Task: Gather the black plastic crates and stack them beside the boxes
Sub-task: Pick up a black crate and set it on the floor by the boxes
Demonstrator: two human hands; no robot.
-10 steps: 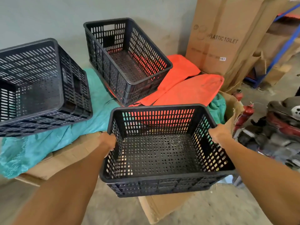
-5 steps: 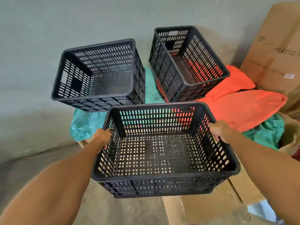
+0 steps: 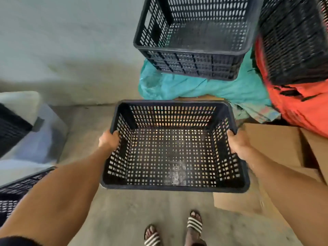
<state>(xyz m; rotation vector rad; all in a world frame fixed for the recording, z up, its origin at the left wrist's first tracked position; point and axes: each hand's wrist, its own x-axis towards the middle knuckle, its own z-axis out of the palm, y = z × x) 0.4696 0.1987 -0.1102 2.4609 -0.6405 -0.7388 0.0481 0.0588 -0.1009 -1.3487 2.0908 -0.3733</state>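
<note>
I hold an empty black plastic crate point(image 3: 174, 157) level in front of me, above the concrete floor. My left hand point(image 3: 108, 140) grips its left rim and my right hand point(image 3: 237, 142) grips its right rim. A second black crate point(image 3: 193, 50) rests on teal cloth straight ahead. A third black crate point(image 3: 294, 41), blurred, lies on orange cloth at the upper right. Parts of more black crates show at the left edge, one point(image 3: 10, 126) higher and one point(image 3: 19, 189) lower.
Flat cardboard boxes point(image 3: 276, 144) lie under the teal cloth point(image 3: 204, 87) and orange cloth point(image 3: 298, 105) on the right. A pale translucent bin point(image 3: 37, 139) stands at the left. A grey wall runs behind. My sandalled feet point(image 3: 174, 229) stand on the concrete floor.
The view has swung left and down. The crate in my hands has come away from the cardboard pile and now hangs over the floor; crates at the left have come into view.
</note>
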